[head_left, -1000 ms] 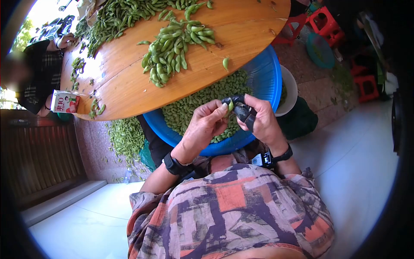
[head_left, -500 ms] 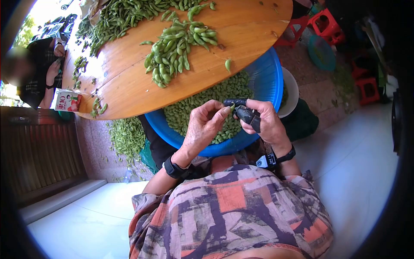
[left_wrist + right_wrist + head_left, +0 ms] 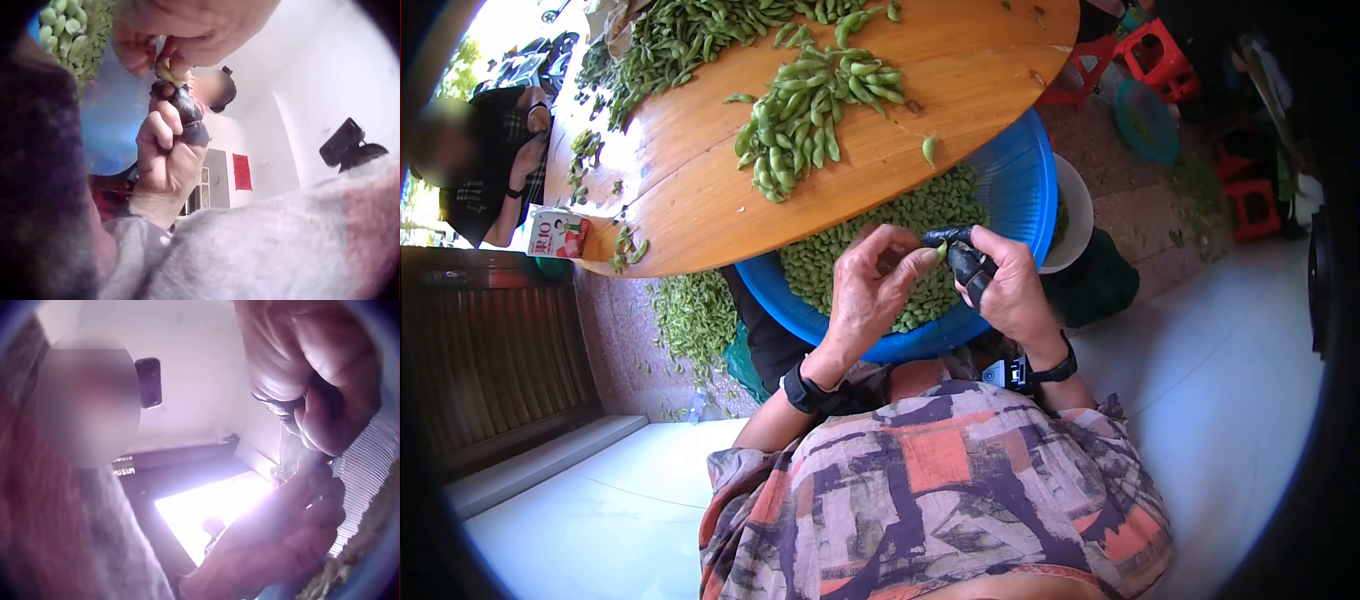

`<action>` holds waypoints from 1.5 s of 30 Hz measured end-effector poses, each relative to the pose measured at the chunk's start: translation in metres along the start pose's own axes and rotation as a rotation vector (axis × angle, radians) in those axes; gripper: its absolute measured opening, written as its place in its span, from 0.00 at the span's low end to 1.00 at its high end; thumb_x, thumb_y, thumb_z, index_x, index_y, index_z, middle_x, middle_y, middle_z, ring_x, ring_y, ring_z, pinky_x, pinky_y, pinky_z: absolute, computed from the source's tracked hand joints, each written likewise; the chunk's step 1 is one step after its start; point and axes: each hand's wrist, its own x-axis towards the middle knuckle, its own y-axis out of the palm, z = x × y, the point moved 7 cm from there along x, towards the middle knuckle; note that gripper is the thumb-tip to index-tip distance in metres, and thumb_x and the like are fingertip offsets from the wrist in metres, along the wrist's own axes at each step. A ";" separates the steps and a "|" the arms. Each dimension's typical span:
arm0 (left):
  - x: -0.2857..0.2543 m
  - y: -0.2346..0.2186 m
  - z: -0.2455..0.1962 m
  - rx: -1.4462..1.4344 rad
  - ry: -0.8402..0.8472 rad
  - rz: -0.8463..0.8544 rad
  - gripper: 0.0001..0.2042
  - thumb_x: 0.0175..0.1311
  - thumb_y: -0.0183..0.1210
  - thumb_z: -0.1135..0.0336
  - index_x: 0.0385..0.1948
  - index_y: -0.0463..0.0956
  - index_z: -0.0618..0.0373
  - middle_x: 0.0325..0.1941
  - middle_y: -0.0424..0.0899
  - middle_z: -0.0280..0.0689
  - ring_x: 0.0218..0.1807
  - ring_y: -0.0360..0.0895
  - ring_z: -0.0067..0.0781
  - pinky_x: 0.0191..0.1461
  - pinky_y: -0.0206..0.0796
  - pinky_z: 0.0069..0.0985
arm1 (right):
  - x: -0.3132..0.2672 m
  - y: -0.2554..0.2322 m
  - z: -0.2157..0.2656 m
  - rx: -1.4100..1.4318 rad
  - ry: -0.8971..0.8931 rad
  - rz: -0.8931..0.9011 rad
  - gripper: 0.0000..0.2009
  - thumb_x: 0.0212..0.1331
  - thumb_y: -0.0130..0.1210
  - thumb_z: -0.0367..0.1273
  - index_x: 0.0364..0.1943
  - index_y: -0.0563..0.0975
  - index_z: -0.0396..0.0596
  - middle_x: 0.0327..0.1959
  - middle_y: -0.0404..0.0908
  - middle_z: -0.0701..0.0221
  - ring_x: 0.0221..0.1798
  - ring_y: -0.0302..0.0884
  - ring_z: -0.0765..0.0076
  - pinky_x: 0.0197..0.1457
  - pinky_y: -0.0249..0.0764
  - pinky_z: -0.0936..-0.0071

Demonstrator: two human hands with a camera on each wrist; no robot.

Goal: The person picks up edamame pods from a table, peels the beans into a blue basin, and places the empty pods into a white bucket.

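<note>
In the head view my left hand (image 3: pixel 865 295) pinches a small green soybean pod (image 3: pixel 942 250) between thumb and forefinger. My right hand (image 3: pixel 1012 290) meets it from the other side, its thumb and forefinger wrapped in black tape and closed at the pod. The left wrist view shows the pale pod (image 3: pixel 167 74) caught between the two hands' fingertips. Below both hands is a large blue basin (image 3: pixel 1040 190) holding many shelled green beans (image 3: pixel 820 265). In the right wrist view the pod is hidden behind the fingers.
A wooden table (image 3: pixel 690 205) overhangs the basin's far side, bearing a heap of pods (image 3: pixel 795 125) and a larger pile behind. A carton (image 3: pixel 557 235) stands at its left edge, near another person. Empty hulls (image 3: pixel 690 320) lie on the floor; red stools (image 3: pixel 1155 55) stand right.
The head view has shifted slightly. Both hands stay over the basin, working at a pod; the left fingers are now blurred with motion. The other person's hands have drawn back from the table.
</note>
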 end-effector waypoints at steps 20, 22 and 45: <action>-0.004 -0.001 -0.037 0.278 0.284 0.153 0.05 0.59 0.61 0.76 0.34 0.76 0.63 0.24 0.78 0.40 0.25 0.77 0.34 0.28 0.68 0.29 | 0.000 -0.006 0.002 0.225 0.004 0.115 0.15 0.63 0.59 0.31 0.52 0.77 0.42 0.34 0.78 0.77 0.38 0.70 0.88 0.39 0.70 0.86; -0.008 0.001 -0.050 0.307 0.412 0.156 0.05 0.57 0.61 0.76 0.34 0.76 0.63 0.25 0.78 0.44 0.27 0.79 0.41 0.30 0.69 0.32 | 0.000 -0.005 0.005 0.267 0.092 0.101 0.19 0.61 0.62 0.32 0.56 0.76 0.42 0.38 0.78 0.78 0.41 0.69 0.88 0.43 0.70 0.86; -0.018 -0.003 -0.034 0.191 0.219 0.074 0.06 0.62 0.57 0.80 0.39 0.72 0.63 0.25 0.82 0.42 0.25 0.82 0.33 0.30 0.73 0.26 | 0.003 0.018 -0.001 0.163 -0.005 -0.046 0.17 0.60 0.53 0.29 0.53 0.79 0.43 0.31 0.77 0.79 0.25 0.67 0.89 0.25 0.63 0.87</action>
